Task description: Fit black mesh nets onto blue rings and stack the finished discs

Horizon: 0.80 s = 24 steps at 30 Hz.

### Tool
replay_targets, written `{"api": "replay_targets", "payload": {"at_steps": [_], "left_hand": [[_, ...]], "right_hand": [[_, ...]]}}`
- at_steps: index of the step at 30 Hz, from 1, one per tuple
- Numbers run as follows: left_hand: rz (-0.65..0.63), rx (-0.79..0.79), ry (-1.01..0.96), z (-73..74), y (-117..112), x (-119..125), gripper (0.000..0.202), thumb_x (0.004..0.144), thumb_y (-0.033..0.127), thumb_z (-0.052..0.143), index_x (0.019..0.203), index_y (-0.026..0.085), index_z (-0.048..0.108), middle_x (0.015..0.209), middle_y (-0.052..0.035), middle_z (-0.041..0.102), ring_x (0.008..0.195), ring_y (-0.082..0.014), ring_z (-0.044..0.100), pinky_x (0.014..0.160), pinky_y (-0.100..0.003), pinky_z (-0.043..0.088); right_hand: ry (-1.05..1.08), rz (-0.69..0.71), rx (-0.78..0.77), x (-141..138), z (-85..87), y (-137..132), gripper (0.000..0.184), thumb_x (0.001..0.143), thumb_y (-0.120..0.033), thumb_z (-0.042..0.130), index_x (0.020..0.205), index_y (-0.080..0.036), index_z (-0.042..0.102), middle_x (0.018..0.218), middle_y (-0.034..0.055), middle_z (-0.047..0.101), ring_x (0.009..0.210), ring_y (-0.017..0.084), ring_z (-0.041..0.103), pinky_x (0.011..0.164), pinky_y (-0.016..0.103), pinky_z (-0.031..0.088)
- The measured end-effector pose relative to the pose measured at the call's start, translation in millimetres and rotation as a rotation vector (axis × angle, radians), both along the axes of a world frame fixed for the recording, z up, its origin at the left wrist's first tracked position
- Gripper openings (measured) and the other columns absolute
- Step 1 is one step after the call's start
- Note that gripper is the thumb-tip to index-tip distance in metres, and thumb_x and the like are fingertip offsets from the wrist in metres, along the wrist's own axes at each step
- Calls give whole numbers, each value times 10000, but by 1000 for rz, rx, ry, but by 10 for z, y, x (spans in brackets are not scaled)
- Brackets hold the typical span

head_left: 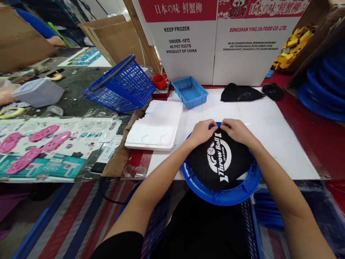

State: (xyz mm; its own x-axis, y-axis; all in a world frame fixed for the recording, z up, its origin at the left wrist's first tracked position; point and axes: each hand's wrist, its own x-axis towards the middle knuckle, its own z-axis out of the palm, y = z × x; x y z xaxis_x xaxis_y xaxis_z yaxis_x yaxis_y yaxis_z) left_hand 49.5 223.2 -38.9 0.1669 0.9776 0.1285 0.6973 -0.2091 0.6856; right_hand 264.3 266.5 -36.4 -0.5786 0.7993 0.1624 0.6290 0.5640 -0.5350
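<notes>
At far rim of blue ring (pixel 223 198), left hand (pixel 203 131) and right hand (pixel 237 130) pinch black mesh (pixel 242 160); suggest even tension, logo centred.

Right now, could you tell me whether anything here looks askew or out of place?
The basket sits tipped on one edge, left of the red cup. The net lies unevenly on the ring: left hand and right hand pinch it at the far rim, near rim bare.

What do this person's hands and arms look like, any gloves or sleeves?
The left hand and right hand are bare: no gloves, rings or watch visible. Forearms are uncovered too. A black sleeve shows on the left upper arm at the bottom edge.
</notes>
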Motion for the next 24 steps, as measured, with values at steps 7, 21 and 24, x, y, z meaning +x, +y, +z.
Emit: {"api": "replay_targets", "payload": {"at_steps": [7,21,24], "left_hand": [[18,-36,56,-41,120,-18,141,981,341,671,968,253,781,1049,-29,824,973,-265,735,915,-397,550],[16,-40,96,-38,114,4,125,976,332,659,968,253,755,1037,-39,816,956,-273,726,878,-404,555],[-28,-17,63,-29,108,-47,94,974,293,654,988,242,732,1046,-40,802,960,-255,722,890,-391,565]], "right_hand": [[-72,-57,7,-42,33,49,215,1034,-349,574,911,-248,717,896,53,783,815,244,675,725,345,414],[-92,-147,22,-110,5,27,174,993,-338,614,889,-252,725,924,52,798,828,239,688,712,343,434],[-57,-149,-8,-108,15,28,155,974,-327,633,872,-248,718,904,47,793,826,234,689,724,341,463]]}}
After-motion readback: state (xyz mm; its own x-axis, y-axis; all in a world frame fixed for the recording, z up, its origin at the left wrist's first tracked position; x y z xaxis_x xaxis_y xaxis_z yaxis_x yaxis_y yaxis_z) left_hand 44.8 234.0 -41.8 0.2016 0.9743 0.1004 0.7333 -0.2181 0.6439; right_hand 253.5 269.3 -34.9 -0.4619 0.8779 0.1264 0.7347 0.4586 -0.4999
